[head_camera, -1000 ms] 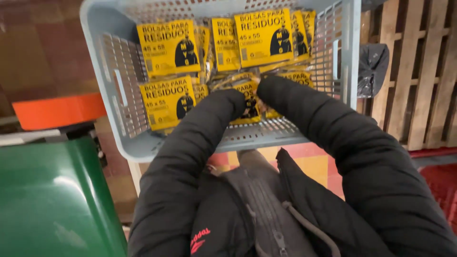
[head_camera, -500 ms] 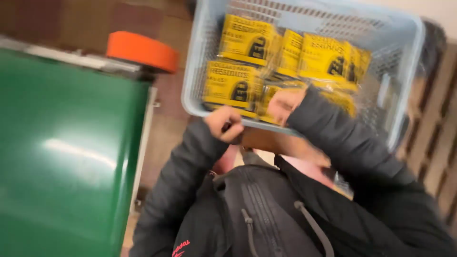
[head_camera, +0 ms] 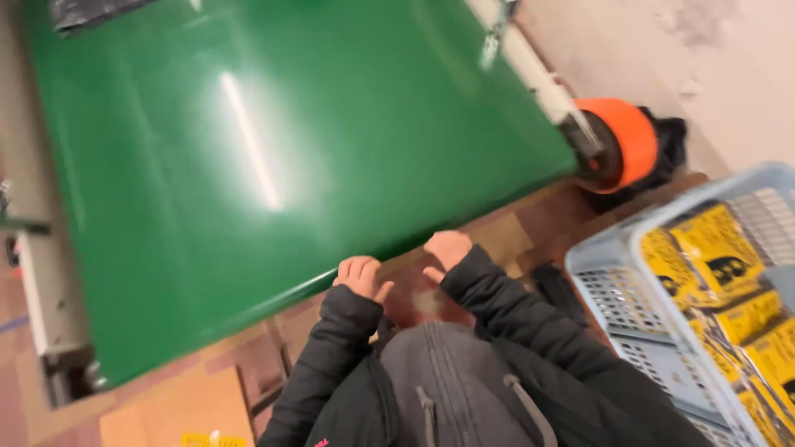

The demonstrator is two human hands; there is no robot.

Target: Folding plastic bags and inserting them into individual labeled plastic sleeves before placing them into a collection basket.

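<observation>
My left hand and my right hand are side by side in front of my chest, both in black jacket sleeves. Their fingers are curled in, and I see nothing in either hand. They hover just short of the near edge of a wide shiny green conveyor belt. At the right edge stands a pale blue plastic basket filled with several yellow flat packs. The basket is well to the right of both hands and neither hand touches it. The picture is slightly blurred.
An orange roller cap sits at the belt's far right corner. The belt's grey metal side frame runs down the left. Brown cardboard lies on the floor at lower left. A pale wall is at upper right.
Both hands have come out of the basket and drawn back to my chest. The view has swung left, so the green belt fills the frame and the basket sits at the right edge.
</observation>
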